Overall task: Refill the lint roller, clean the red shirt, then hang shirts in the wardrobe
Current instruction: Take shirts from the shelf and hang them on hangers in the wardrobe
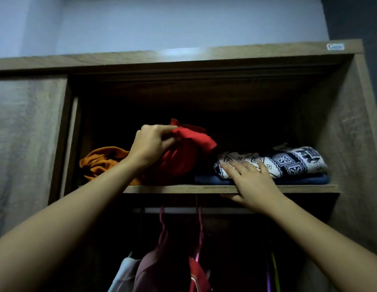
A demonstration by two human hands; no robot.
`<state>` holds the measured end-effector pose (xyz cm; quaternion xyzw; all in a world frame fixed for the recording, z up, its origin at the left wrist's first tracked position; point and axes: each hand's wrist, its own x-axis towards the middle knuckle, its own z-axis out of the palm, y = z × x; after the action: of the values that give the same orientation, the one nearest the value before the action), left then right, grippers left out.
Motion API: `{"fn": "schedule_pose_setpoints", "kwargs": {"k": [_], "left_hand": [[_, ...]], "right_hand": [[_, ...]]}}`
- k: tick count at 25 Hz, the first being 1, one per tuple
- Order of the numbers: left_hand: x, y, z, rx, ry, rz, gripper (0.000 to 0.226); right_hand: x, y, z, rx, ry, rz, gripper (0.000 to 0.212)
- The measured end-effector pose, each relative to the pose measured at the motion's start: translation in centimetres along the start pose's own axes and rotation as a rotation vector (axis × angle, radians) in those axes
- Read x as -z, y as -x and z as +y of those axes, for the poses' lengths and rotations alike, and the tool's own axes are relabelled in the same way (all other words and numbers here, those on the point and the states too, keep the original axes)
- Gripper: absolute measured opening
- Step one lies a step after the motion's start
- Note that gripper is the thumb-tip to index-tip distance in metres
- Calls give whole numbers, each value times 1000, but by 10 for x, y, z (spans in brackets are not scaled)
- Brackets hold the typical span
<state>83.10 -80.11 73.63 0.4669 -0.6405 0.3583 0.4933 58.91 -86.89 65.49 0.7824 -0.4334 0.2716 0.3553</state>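
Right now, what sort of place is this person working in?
Most likely a bedroom, at an open wood-grain wardrobe: a folded black-and-white patterned garment lies on its wooden shelf, and clothes hang on pink hangers from a rail below.

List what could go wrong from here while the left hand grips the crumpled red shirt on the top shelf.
1. The red shirt sits right beside the orange garment; pulling it out with the left hand might drag that one off the shelf.
2. It also borders the folded patterned cloth, where the right hand lies flat; if that hand lifts, the stack could shift.
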Motion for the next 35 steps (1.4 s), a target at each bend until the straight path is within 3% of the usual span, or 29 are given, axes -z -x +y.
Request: {"fn": "schedule_pose_setpoints", "kwargs": {"k": [5,9,11,17,20,22,26,30,32,34,35], "left_hand": [[22,-16,2,-12,89,268,38],[57,11,8,-156,119,302,39],[73,47,12,-248,117,301,38],[81,173,17,-511,27,203,34],[71,239,29,-583,3,144,21],[66,289,37,-619,8,102,24],[51,373,52,-536,92,-51,26],[15,374,41,-473,173,-211,26],[12,384,38,-494,154,-144,26],[20,444,54,-420,173,-206,24],[24,451,53,-473,211,-178,23]], "right_hand": [[0,0,5,10,-46,-13,91],[2,25,8,-20,-54,-15,127],[7,51,-3,-36,-151,37,130],[37,121,-38,-1,-863,190,87],[36,156,-68,-19,-996,6,77],[23,186,-89,-13,-1100,-111,74],[-21,241,-118,-21,-1184,-409,63],[-44,247,-109,-187,-1104,-461,47],[-44,255,-109,-134,-1145,-468,35],[-44,305,-130,-238,-1314,-804,37],[-47,310,-131,-269,-1420,-860,42]]}}
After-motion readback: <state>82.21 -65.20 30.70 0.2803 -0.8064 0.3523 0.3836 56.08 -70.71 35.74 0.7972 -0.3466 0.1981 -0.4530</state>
